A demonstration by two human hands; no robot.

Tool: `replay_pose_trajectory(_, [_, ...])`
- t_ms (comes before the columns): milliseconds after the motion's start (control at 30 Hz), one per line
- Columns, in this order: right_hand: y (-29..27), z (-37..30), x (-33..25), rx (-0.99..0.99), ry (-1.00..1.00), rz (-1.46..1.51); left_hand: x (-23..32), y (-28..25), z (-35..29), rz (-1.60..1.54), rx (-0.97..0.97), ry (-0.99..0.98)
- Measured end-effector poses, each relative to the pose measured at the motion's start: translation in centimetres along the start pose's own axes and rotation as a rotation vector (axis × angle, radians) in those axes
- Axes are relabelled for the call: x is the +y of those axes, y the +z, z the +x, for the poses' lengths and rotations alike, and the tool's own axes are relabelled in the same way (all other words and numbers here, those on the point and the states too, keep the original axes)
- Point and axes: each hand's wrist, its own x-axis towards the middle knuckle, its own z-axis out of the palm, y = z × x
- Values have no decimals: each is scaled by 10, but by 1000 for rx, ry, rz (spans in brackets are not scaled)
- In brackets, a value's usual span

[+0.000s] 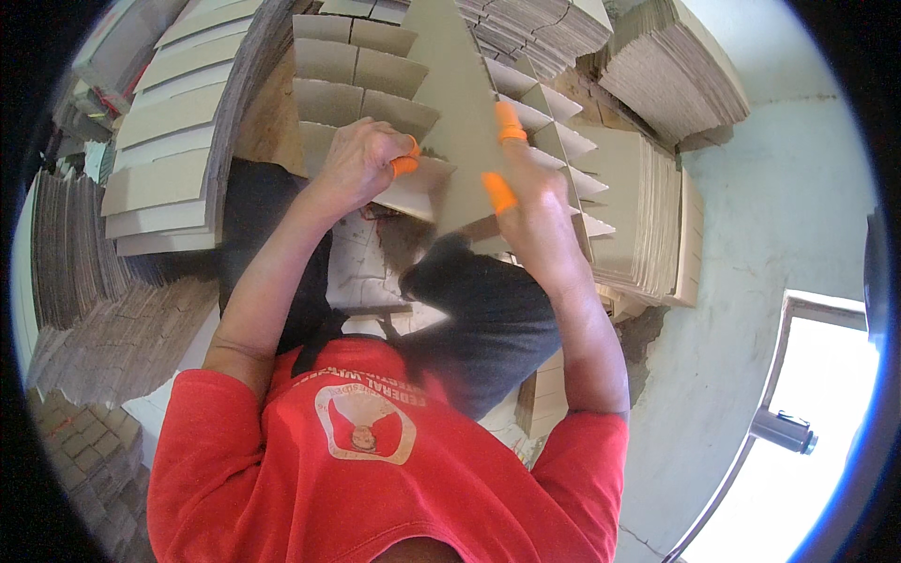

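Note:
A grey-brown cardboard partition divider (450, 113) stands in front of me, its long middle strip crossed by slotted strips on both sides. My left hand (359, 167) is closed at the left cross strips, with orange finger covers on two digits. What its fingertips pinch is partly hidden by the hand. My right hand (535, 192) grips the right side of the long strip, its orange-covered thumb lying against the face and a covered finger pointing up along the edge. Its other fingers are hidden.
Stacked cardboard strips (174, 117) rise at the left, with more cardboard stacks (80, 249) beyond my left arm. Cardboard bundles (671, 75) lean by the pale wall (751, 188) at the right. My dark-trousered legs (488, 328) are bent below the divider. A bright doorway (817, 403) is at lower right.

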Motion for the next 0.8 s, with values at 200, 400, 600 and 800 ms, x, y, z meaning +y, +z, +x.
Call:
replay_pose_trajectory(200, [50, -26, 28, -290, 3, -372, 7, 0, 6, 17, -16, -25])
replay_pose_trajectory(400, [15, -47, 27, -32, 165, -268, 8, -1, 5, 0, 7, 0])
replay_pose_trajectory(600, [-68, -112, 175, 584, 448, -789, 25, -14, 4, 47, 5, 42])
replay_pose_trajectory(800, [-68, -154, 229, 112, 893, -926, 32, -10, 10, 113, 36, 63])
